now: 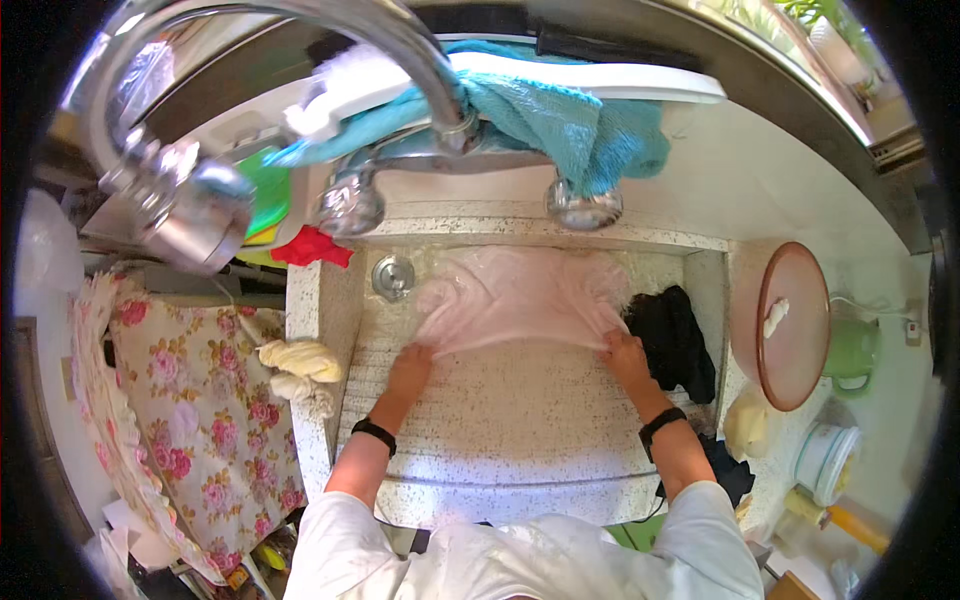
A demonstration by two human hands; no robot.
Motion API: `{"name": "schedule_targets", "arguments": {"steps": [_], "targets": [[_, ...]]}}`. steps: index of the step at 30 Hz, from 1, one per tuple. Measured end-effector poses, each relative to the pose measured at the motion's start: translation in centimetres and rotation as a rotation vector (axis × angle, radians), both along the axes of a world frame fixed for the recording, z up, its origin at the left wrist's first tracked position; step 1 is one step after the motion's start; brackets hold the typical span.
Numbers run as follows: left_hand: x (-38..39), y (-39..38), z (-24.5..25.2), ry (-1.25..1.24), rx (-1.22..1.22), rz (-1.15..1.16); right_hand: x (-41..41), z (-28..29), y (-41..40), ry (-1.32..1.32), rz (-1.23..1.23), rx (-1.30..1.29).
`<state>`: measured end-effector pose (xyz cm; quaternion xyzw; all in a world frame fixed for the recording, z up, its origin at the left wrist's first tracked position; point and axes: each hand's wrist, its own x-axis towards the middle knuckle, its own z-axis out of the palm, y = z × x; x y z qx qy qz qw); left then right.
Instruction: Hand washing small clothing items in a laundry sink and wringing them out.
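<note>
A wet, pale pink cloth garment point(517, 292) is spread over the far part of a speckled stone washing sink point(510, 420). My left hand point(411, 369) grips its near left corner, and my right hand point(626, 356) grips the near right corner. Between the two hands the near edge is drawn fairly straight. Dark bands circle both wrists. A bundled black cloth point(671, 341) lies in the sink just right of my right hand. Left of the garment, near the back wall, is a round metal drain strainer point(393, 277).
A chrome faucet spout point(202, 210) arches over the upper left. Its right knob point(585, 204) has a turquoise towel point(540, 112) hanging over it. Yellowish bundled cloth point(304, 360) lies on the left rim. A pinkish basin point(795, 330) leans at the right. Floral fabric point(202, 420) covers something at left.
</note>
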<state>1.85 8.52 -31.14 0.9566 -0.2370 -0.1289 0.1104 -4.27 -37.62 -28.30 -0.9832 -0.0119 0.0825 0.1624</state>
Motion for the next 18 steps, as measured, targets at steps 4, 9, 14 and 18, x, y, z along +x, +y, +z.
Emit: {"name": "schedule_targets", "arguments": {"steps": [4, 9, 14, 18], "targets": [[1.7, 1.0, 2.6, 0.103, -0.054, 0.255, -3.9, -2.4, -4.7, -0.209, -0.094, -0.041], [5.4, -1.1, 19.7, -0.404, -0.553, 0.370, 3.0, 16.3, -3.7, -0.646, -0.137, 0.422], [5.4, -2.5, 31.7, -0.768, -0.645, 0.326, 3.7, 30.4, -1.9, -0.843, -0.220, 0.226], [7.3, -3.0, 27.9, -0.706, -0.616, 0.270, 5.2, 26.2, -3.0, -0.885, -0.232, 0.273]]}}
